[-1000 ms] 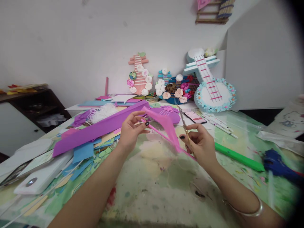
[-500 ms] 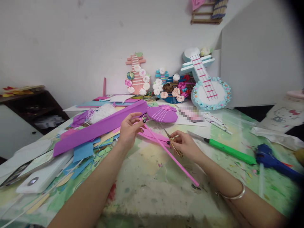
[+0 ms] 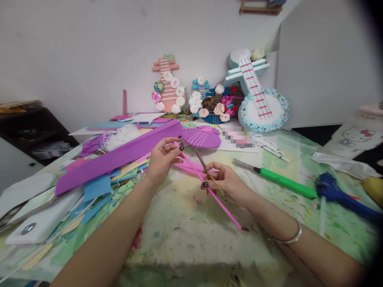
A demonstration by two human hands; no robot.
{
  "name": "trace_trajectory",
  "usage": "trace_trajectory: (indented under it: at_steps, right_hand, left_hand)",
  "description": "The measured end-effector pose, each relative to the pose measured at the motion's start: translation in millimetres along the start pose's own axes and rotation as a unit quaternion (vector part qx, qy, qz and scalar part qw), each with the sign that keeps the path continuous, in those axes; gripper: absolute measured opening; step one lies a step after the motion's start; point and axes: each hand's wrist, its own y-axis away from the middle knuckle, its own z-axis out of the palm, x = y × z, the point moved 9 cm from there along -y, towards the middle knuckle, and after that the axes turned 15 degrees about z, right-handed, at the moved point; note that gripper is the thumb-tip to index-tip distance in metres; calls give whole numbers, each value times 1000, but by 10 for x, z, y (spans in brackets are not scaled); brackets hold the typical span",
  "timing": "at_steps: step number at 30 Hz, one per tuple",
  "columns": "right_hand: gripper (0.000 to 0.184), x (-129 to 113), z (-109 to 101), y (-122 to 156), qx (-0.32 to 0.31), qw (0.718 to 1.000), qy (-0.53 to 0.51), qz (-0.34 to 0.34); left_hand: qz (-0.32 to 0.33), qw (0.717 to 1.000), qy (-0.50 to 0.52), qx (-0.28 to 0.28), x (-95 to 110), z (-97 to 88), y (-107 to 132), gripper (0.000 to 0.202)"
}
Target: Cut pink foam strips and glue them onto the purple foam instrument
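Observation:
A long thin pink paper strip (image 3: 225, 209) slants down to the right over the table, its upper end pinched in my left hand (image 3: 164, 160). In my right hand (image 3: 226, 181) is a pair of gold-handled scissors (image 3: 202, 160), blades pointing up and away. The right fingers also touch the strip near its middle. Beneath both hands lies a wider pink paper piece (image 3: 191, 166), partly covered. Just beyond, a purple paper-covered instrument body (image 3: 201, 138) with white strings lies flat.
A purple crepe paper length (image 3: 119, 156) stretches across blue and green scraps at left, beside white yarn (image 3: 119, 138). To the right lie a green-handled knife (image 3: 287, 182) and a blue glue gun (image 3: 332, 190). Flower-decorated model instruments (image 3: 265, 107) lean on the wall.
My right hand has shifted left along the strip, and its fingers now touch it. The scissors point more upward. The whole view has moved slightly.

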Motion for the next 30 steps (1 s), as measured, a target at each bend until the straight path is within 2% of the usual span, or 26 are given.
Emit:
trace_trajectory:
  at_steps: [3, 6, 15, 26, 28, 30]
  right_hand:
    - [44, -16, -45, -2, 11, 1000, -16, -12]
    - [44, -26, -55, 6, 10, 1000, -24, -14]
    - [40, -48, -4, 31, -35, 998, -39, -19]
    - [39, -64, -45, 49, -23, 999, -37, -13]
    - [40, -68, -50, 52, -16, 999, -33, -15]
    - [42, -77, -65, 53, -1, 999, -29, -20]
  left_hand:
    - [-53, 997, 5, -58, -114, 139, 71, 39]
    - [-77, 994, 4, -74, -172, 188, 106, 31]
    - [-42, 999, 10, -17, -107, 1, -3, 23]
    - [-10, 994, 27, 109, 30, -280, -114, 18]
    - [1, 993, 31, 114, 46, -288, -117, 18]
    - [-1, 996, 36, 84, 23, -214, -98, 20]
